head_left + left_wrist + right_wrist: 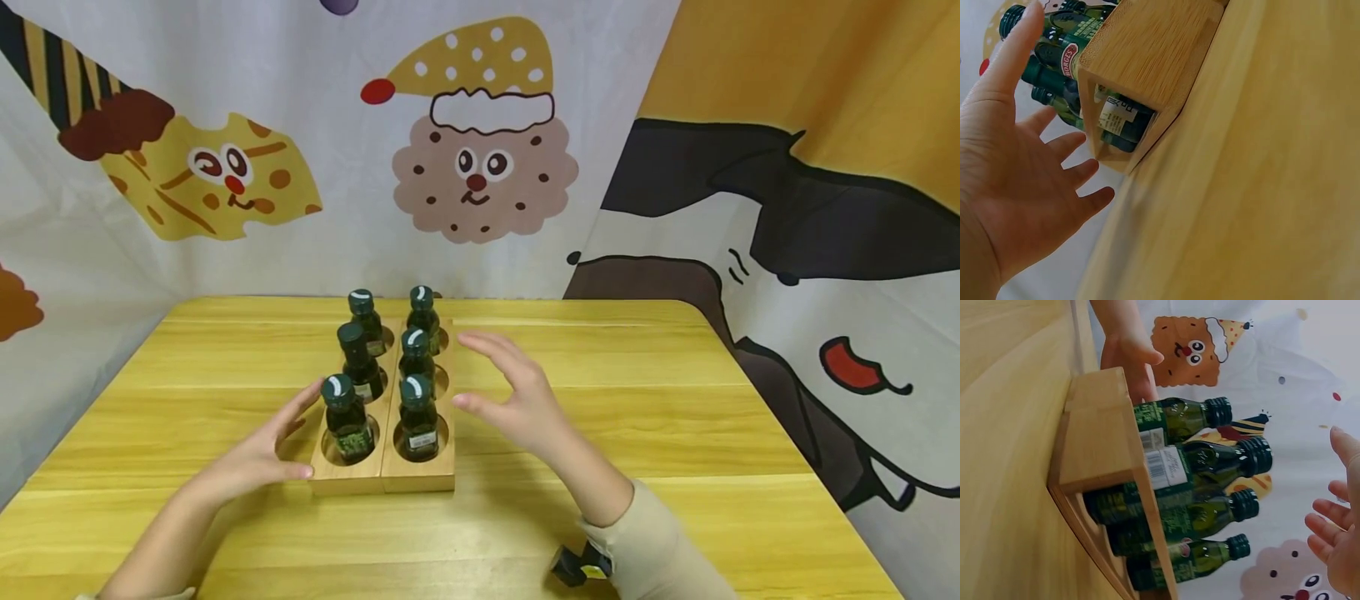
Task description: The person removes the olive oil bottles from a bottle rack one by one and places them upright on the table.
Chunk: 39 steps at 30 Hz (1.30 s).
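Note:
Two wooden bottle racks, the left rack (348, 483) and the right rack (420, 482), stand side by side on the table. Small dark green glass bottles with dark caps, among them a front left bottle (350, 429) and a front right bottle (418, 421), stand upright in their round holes. My left hand (258, 454) is spread beside the left rack, thumb tip right at its front corner. On the other side my right hand (525, 408) hovers with thumb and fingers apart, holding nothing. The left wrist view shows a labelled bottle (1119, 115) through the rack's open side.
The yellow wood-grain table (675, 417) extends on both sides of the racks. Behind it hangs a white curtain (337, 183) printed with cartoon food. A small black object (568, 567) sits by the right sleeve (660, 542) near the front.

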{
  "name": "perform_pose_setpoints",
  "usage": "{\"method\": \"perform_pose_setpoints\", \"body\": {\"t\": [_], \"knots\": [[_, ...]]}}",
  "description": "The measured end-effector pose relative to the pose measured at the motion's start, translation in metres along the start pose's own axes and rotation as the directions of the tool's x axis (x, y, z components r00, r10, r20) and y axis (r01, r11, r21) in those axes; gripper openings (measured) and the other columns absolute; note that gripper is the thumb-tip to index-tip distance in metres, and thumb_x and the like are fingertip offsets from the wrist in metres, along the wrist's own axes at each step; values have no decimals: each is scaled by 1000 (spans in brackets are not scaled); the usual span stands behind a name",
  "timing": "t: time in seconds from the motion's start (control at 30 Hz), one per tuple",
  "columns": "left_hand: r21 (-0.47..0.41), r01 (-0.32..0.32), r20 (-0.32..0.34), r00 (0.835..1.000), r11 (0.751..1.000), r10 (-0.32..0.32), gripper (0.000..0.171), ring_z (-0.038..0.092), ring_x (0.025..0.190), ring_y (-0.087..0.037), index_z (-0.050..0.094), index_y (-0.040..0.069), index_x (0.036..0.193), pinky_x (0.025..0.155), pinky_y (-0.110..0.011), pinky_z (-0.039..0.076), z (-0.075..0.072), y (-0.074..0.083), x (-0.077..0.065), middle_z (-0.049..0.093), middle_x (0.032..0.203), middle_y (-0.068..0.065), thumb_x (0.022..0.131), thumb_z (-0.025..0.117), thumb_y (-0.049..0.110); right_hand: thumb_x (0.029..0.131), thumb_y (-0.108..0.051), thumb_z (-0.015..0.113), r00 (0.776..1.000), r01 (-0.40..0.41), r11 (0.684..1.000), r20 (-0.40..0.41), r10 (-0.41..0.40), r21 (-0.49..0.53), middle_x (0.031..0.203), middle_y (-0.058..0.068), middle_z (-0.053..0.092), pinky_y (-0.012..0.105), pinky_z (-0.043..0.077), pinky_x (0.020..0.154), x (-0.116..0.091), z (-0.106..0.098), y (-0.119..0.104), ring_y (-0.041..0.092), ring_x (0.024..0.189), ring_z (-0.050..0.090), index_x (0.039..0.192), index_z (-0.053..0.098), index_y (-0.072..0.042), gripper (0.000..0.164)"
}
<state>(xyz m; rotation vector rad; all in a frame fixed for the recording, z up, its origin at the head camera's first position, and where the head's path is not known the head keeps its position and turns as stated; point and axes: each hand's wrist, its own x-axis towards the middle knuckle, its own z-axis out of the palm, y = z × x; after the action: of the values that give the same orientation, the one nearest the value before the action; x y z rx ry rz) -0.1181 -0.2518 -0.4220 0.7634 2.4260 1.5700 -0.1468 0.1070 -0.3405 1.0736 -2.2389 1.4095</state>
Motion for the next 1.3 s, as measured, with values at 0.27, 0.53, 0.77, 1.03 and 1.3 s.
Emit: {"method": "perform_pose_setpoints", "body": {"t": [0.27, 0.53, 0.77, 1.03, 1.3], "knots": [[-42, 30, 18, 999, 999, -29, 109, 16, 130, -60, 5, 9, 154, 97, -74, 10, 5, -9, -1, 7, 153, -32, 74, 78, 5, 80, -16, 78, 996, -76, 995, 58, 72, 65, 133, 1, 54, 39, 40, 102, 3, 20, 8, 16, 121, 49, 134, 54, -10, 59], [-40, 98, 21, 995, 994, -97, 109, 15, 133, -56, 5, 0, 152, 100, -70, 9, 8, -11, -2, 9, 152, -32, 72, 78, 4, 81, -14, 76, 986, -144, 979, 106, 130, 145, 120, 5, 61, 40, 45, 95, 6, 37, 14, 20, 104, 56, 128, 59, -8, 50], [-17, 122, 17, 992, 992, -122, 107, 17, 134, -52, 7, -2, 152, 101, -14, 19, 8, -11, -3, 11, 153, -31, 73, 79, 7, 82, -16, 76, 979, -169, 971, 144, 146, 168, 121, -2, 61, 42, 47, 91, 5, 47, 24, 16, 104, 56, 129, 59, -8, 50], [-13, 113, 24, 993, 993, -113, 106, 18, 134, -52, 7, -2, 152, 97, -9, 18, 8, -14, -4, 11, 153, -30, 73, 78, 7, 84, -17, 75, 969, -219, 958, 160, 190, 187, 112, -4, 63, 36, 48, 89, 5, 55, 24, 11, 98, 57, 127, 60, -7, 46], [-10, 114, 23, 993, 993, -114, 106, 18, 134, -52, 8, -2, 152, 101, -15, 19, 8, -14, -3, 12, 153, -30, 73, 79, 7, 85, -11, 73, 972, -214, 953, 140, 187, 213, 103, 1, 66, 33, 50, 84, 7, 57, 18, 13, 91, 58, 120, 64, -7, 36]]}}
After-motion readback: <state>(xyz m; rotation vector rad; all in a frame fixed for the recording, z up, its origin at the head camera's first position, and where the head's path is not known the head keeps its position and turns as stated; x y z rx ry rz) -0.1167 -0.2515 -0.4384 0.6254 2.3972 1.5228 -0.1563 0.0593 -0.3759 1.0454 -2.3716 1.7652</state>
